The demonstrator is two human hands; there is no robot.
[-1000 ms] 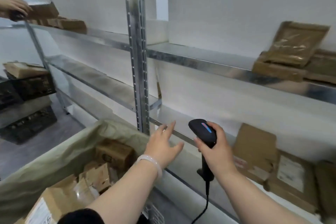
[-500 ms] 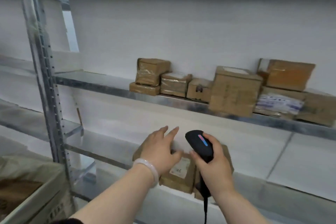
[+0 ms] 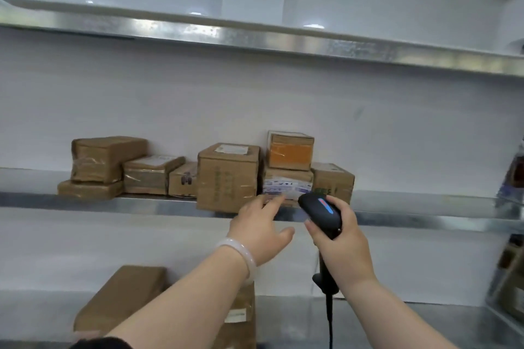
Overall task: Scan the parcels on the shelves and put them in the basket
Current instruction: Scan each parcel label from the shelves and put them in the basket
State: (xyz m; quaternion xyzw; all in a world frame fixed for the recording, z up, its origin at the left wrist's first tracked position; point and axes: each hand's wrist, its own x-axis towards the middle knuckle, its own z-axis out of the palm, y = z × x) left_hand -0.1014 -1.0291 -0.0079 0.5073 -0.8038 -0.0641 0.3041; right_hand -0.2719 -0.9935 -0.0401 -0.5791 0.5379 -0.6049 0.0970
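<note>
Several brown cardboard parcels stand in a row on the middle metal shelf. Among them are a tall box, a flat parcel with a white printed label and an orange-faced box stacked on it. My left hand reaches up with straight fingers, its fingertips at the front of the labelled parcel. My right hand grips a black barcode scanner, whose head sits just below and in front of that parcel. The basket is out of view.
A flat brown parcel lies on the lower shelf, partly behind my left forearm. An upper shelf runs overhead. More boxes show at the right edge. The scanner's cable hangs down to the bottom edge.
My view has swung right and upward, away from the basket to the middle shelf. Both hands have risen from the lower shelf to the row of parcels above.
</note>
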